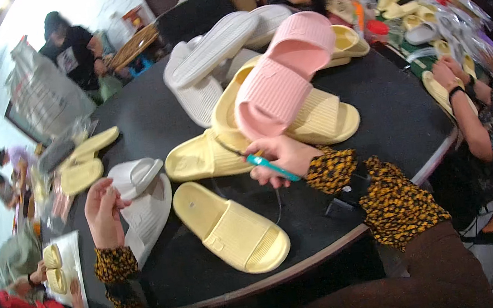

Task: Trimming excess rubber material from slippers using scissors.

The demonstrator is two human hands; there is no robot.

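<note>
Black surface point(204, 279) separates nearest yellow slipper point(235, 230) from curved edge point(312, 262). Right hand point(290, 150) grips teal tool point(272, 168) — left hand point(103, 218) curled, hold unclear.

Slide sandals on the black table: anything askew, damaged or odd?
Stacking looks untidy: a pink slide lies aslant on yellow slides, and a light grey slide lies across others, rather than in aligned pairs. No damage or spill shows.
</note>
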